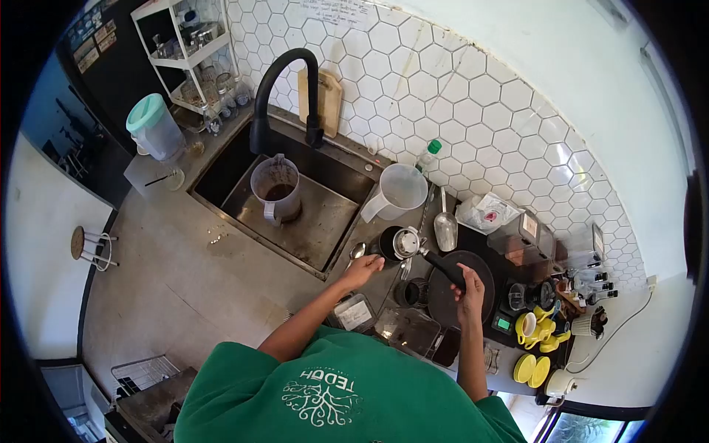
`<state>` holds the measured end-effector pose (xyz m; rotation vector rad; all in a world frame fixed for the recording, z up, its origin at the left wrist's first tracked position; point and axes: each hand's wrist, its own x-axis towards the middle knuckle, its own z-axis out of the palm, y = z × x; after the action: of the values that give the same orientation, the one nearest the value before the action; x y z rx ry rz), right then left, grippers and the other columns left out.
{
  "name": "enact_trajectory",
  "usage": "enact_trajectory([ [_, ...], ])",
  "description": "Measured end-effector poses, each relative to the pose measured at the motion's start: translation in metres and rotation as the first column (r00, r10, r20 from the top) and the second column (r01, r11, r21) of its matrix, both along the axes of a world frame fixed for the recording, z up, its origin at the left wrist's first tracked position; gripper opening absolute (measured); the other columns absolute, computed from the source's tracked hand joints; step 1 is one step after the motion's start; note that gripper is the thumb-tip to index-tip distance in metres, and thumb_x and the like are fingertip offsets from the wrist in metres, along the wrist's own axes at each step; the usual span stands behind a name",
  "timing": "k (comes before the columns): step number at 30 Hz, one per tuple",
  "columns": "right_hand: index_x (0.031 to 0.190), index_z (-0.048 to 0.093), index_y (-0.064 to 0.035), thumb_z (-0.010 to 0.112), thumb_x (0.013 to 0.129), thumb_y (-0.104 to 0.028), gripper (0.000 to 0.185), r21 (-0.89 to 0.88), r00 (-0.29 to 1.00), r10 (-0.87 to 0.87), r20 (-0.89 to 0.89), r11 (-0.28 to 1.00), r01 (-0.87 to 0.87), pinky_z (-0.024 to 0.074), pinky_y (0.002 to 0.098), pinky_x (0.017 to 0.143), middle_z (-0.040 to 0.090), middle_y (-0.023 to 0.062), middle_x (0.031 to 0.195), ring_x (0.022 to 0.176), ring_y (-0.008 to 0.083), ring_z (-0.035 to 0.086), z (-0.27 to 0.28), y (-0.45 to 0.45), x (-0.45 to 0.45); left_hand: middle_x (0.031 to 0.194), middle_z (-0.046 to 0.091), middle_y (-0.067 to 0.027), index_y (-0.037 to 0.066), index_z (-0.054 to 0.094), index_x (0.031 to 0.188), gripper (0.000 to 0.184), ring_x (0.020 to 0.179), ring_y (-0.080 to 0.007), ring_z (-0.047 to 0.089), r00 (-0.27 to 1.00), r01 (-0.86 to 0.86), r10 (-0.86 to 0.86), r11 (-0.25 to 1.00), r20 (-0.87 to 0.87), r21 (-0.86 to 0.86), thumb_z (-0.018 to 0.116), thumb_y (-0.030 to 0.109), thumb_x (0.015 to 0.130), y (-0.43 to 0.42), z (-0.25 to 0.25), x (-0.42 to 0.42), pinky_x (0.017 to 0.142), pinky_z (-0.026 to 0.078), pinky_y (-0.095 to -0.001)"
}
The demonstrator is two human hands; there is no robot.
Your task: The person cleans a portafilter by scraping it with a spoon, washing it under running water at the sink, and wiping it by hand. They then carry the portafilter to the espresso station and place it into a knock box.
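In the head view, my right hand (470, 288) is closed around the black handle of a portafilter (442, 264). Its metal head lies against the upper right rim of a dark cup (385, 246). The fingers of my left hand (361, 272) are closed at the near left side of that cup, partly hidden there. A metal spoon (357, 251) rests on the counter just beyond my left hand. Below the handle is a round dark tray (459, 295). A steel scoop (445, 228) lies behind the portafilter.
A white jug (399, 189) stands by the sink (325, 236), which holds another jug (276, 190) with dark liquid, under a black tap (258, 118). Clear bins (413, 331) line the near edge. A scale (505, 323) and yellow cups (540, 330) are at right.
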<state>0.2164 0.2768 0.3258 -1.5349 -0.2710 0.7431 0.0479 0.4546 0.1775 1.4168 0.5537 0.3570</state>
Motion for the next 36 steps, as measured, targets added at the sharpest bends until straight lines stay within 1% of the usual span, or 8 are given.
enact_trajectory([
  [5,0.109,0.052,-0.0013,0.051,0.088,-0.031,0.036,0.100,0.983,-0.075,-0.167,0.991,0.093,0.0307,0.0132,0.035,0.053,0.0028,0.059,0.042,0.0027,0.042,-0.007,-0.005,-0.010,0.068,0.040,-0.0018,0.005,0.048,0.073,0.035,0.061,-0.0131,0.041,0.986,-0.013,0.066,0.946,-0.153,0.325,0.046,0.036,0.089,-0.001,0.015,-0.003,0.060,0.035,-0.0270],
  [7,0.112,0.050,-0.0011,0.050,0.088,-0.032,0.039,0.138,0.971,-0.101,-0.218,0.981,0.134,0.0290,0.0122,0.035,0.053,0.0040,0.061,0.042,0.0028,0.040,-0.007,-0.003,-0.016,0.072,0.042,-0.0066,0.004,0.048,0.083,0.029,0.064,-0.0176,0.045,0.852,-0.362,0.516,0.446,0.096,0.819,0.050,0.033,0.088,-0.008,0.029,-0.006,0.065,0.039,-0.0296],
  [11,0.117,0.045,-0.0017,0.048,0.089,-0.031,0.041,0.290,0.879,-0.083,-0.469,0.926,0.242,0.0311,0.0118,0.035,0.052,0.0076,0.065,0.044,0.0031,0.040,0.003,0.002,-0.037,0.079,0.046,-0.0068,0.006,0.046,0.093,0.025,0.073,-0.0156,0.048,0.857,-0.345,0.515,0.540,0.023,0.768,0.053,0.030,0.087,-0.016,0.071,-0.021,0.070,0.040,-0.0300],
  [13,0.119,0.042,-0.0052,0.046,0.090,-0.032,0.039,0.390,0.772,0.013,-0.636,0.869,0.306,0.0303,0.0103,0.035,0.048,0.0100,0.070,0.045,0.0033,0.038,0.009,0.012,-0.058,0.094,0.053,-0.0064,0.006,0.046,0.103,0.030,0.084,-0.0136,0.050,0.998,0.039,-0.026,0.968,-0.053,0.247,0.047,0.033,0.090,-0.023,0.093,-0.024,0.074,0.041,-0.0286],
  [16,0.119,0.042,-0.0082,0.044,0.091,-0.031,0.036,0.455,0.650,0.135,-0.748,0.817,0.354,0.0307,0.0092,0.036,0.047,0.0105,0.074,0.047,0.0029,0.038,0.018,0.037,-0.101,0.104,0.055,-0.0059,0.005,0.047,0.108,0.037,0.089,-0.0105,0.051,0.977,0.150,-0.115,0.969,0.181,-0.194,0.039,0.037,0.092,-0.040,0.148,-0.027,0.074,0.042,-0.0246],
  [24,0.115,0.038,-0.0189,0.045,0.091,-0.026,0.026,0.579,0.651,0.452,-0.610,0.815,-0.023,0.0453,0.0287,0.068,0.048,0.0013,0.108,0.082,0.0146,0.055,0.003,0.096,-0.180,0.086,0.059,-0.0066,0.006,0.050,0.088,0.032,0.076,-0.0122,0.057,0.959,-0.180,0.258,0.871,0.115,-0.457,0.046,0.038,0.089,0.018,0.153,-0.065,0.065,0.048,-0.0249],
  [30,0.087,0.058,-0.0035,0.057,0.082,-0.026,0.023,-0.466,0.792,0.396,0.465,0.870,-0.161,0.0491,0.0376,0.066,0.062,0.0133,0.081,0.076,0.0296,0.061,-0.103,0.114,-0.157,0.071,0.049,-0.0002,0.007,0.046,0.085,0.019,0.064,-0.0104,0.054,0.953,-0.279,0.304,0.865,-0.007,-0.417,0.050,0.025,0.089,0.074,0.108,-0.118,0.057,0.047,-0.0241],
  [36,0.082,0.053,0.0010,0.057,0.080,-0.029,0.030,-0.790,0.630,0.599,0.494,0.612,0.037,0.0486,0.0441,0.062,0.060,0.0209,0.074,0.071,0.0355,0.060,-0.114,0.140,-0.159,0.060,0.046,0.0015,0.008,0.046,0.083,0.018,0.052,-0.0069,0.046,0.948,-0.318,0.303,0.916,-0.097,-0.245,0.054,0.023,0.087,0.104,0.087,-0.155,0.046,0.040,-0.0222],
])
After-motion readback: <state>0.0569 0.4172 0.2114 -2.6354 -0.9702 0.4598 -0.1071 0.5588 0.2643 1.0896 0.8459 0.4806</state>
